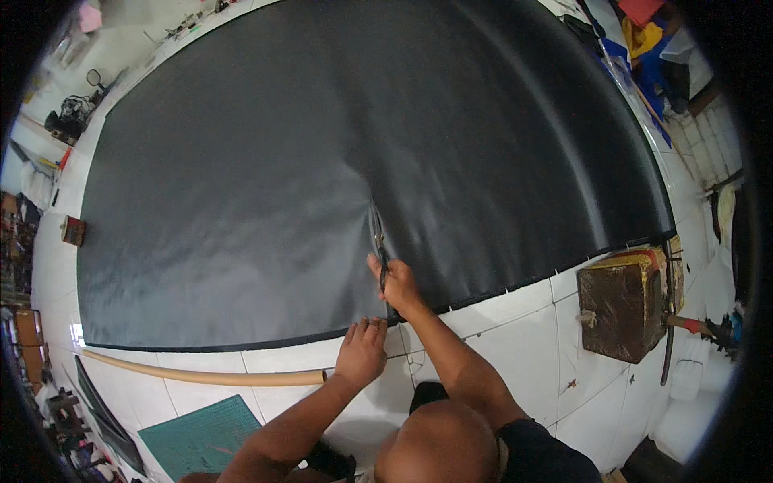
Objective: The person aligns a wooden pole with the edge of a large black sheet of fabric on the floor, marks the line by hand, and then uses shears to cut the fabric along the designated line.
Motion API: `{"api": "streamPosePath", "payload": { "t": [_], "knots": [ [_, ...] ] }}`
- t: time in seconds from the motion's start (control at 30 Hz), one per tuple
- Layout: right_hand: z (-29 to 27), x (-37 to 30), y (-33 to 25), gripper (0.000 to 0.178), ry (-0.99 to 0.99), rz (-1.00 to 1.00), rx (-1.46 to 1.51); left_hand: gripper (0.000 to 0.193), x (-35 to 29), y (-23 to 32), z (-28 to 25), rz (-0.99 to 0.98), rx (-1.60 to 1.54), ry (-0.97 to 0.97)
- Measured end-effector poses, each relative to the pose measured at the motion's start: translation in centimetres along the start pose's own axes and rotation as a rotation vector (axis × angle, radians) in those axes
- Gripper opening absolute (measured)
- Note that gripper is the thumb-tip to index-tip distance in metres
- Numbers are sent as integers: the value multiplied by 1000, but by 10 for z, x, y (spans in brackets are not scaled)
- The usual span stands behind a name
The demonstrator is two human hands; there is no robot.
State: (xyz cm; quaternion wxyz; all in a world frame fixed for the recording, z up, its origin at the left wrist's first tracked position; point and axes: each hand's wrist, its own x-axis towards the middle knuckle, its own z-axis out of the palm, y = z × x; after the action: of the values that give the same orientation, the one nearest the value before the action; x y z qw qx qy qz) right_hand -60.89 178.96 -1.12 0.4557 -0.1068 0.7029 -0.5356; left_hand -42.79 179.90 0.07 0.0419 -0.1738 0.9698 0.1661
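A wide black sheet [241, 185], smooth like vinyl or artificial leather, lies spread over the white tiled floor. My right hand [400, 286] is closed on the handles of a pair of scissors [378, 237]. Their blades point away from me, into a slit running inward from the sheet's near edge. Just left of the slit, my left hand [362, 350] lies palm down with its fingers stretched over that near edge. Its thumb is hidden. Around the blades the material is slightly raised and creased.
A beige tube [217, 376] lies along the sheet's near left side, close to a green cutting mat [201, 435]. Brown blocks, one small [73, 231] and one large [616, 310], sit at its left and right edges. Tools and clutter line the far left; coloured cloths [644, 40] lie far right.
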Motion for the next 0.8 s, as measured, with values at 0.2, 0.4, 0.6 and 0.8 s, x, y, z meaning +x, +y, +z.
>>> {"api": "streamPosePath", "payload": {
  "t": [0.2,0.4,0.6,0.8],
  "knots": [
    [-5,38,20,52,67,-157,-189,52,2,2,-5,-4,-6,9],
    [-4,36,-17,54,-35,-72,-14,58,1,-3,-7,-20,-31,-40],
    [-3,94,-61,52,-69,-30,-45,55,6,-2,-14,-9,-90,-56],
    [2,144,-76,51,-29,-51,-76,55,7,-1,-11,-44,-126,-31]
  ]
}}
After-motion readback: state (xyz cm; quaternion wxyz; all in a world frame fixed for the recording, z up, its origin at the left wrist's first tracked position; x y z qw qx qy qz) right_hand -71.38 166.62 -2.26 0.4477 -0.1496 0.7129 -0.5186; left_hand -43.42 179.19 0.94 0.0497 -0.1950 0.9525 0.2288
